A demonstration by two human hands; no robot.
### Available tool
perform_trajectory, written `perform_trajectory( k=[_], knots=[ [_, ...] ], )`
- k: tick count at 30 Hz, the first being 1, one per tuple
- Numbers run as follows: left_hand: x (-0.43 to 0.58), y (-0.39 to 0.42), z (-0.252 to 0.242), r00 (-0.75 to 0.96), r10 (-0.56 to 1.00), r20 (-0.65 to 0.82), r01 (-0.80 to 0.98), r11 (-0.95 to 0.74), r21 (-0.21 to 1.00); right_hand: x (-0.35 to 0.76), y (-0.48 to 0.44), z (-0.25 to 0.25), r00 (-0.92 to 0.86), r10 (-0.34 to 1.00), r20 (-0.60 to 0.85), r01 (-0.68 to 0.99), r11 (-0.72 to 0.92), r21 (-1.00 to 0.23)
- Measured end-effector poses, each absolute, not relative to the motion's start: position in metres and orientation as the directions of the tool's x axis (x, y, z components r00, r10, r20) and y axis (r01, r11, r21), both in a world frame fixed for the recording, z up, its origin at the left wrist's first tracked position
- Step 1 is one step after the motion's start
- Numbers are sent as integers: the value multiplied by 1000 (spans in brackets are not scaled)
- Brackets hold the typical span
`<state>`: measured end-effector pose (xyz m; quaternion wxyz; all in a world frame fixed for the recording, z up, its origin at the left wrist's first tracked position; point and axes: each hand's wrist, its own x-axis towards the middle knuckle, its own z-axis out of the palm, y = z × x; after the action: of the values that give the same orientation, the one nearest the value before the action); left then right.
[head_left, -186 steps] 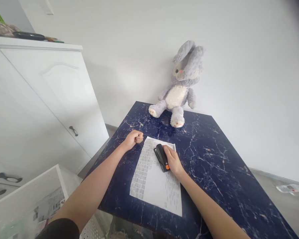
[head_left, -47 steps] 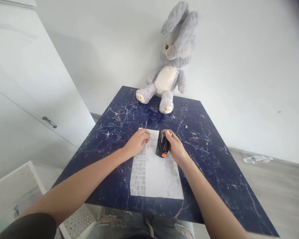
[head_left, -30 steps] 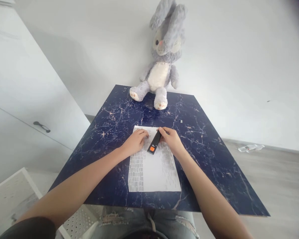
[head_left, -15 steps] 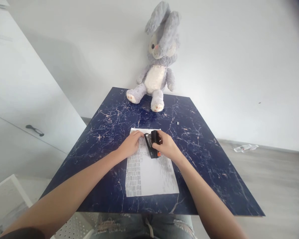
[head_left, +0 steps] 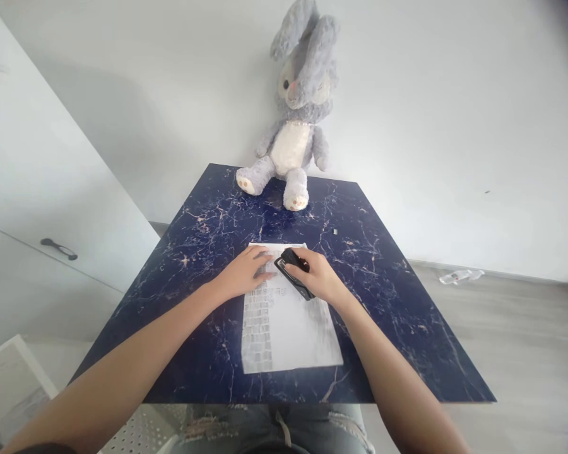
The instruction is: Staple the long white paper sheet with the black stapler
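A black stapler [head_left: 294, 272] is held in my right hand [head_left: 318, 272], above the upper part of the printed paper [head_left: 288, 340]. My fingers wrap over its top and right side, with the thumb across the near side. My left hand [head_left: 246, 271] lies on the paper's upper left, fingers spread, a little apart from the stapler. The paper lies flat on the table, printed rows down its left side; whether it is one sheet or a stack I cannot tell.
A grey plush rabbit [head_left: 293, 145] sits at the back of the dark blue marbled table [head_left: 180, 334]. A tiny staple-like piece [head_left: 335, 231] lies right of centre. Clear plastic packaging [head_left: 459, 276] is on the floor to the right. A white cabinet [head_left: 38, 189] stands left.
My left hand has drawn away from the stapler and spread on the paper. The stapler has turned in my right hand, and its top looks lowered toward the base.
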<state>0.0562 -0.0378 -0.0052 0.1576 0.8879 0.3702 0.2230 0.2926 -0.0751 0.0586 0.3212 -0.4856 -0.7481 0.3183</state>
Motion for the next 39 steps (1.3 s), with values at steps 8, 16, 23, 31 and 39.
perform_trajectory(
  k=[8, 16, 23, 31, 39],
  knots=[
    [54, -35, 0, 668, 678, 306, 485, -709, 512, 280, -80, 46, -331, 935, 128, 567, 306, -765],
    [51, -32, -5, 648, 713, 266, 517, -669, 534, 333, -38, 37, -98, 971, 217, 672, 226, -705],
    [15, -10, 8, 867, 471, 162, 344, -802, 488, 406, 50, 7, 94, 958, 272, 918, 22, -396],
    [14, -11, 11, 868, 473, 151, 339, -787, 516, 303, 85, 9, -179, 959, 221, 852, 263, -453],
    [9, -11, 18, 862, 484, 151, 285, -708, 646, 172, 117, 27, -441, 877, 189, 720, 471, -510]
  ],
)
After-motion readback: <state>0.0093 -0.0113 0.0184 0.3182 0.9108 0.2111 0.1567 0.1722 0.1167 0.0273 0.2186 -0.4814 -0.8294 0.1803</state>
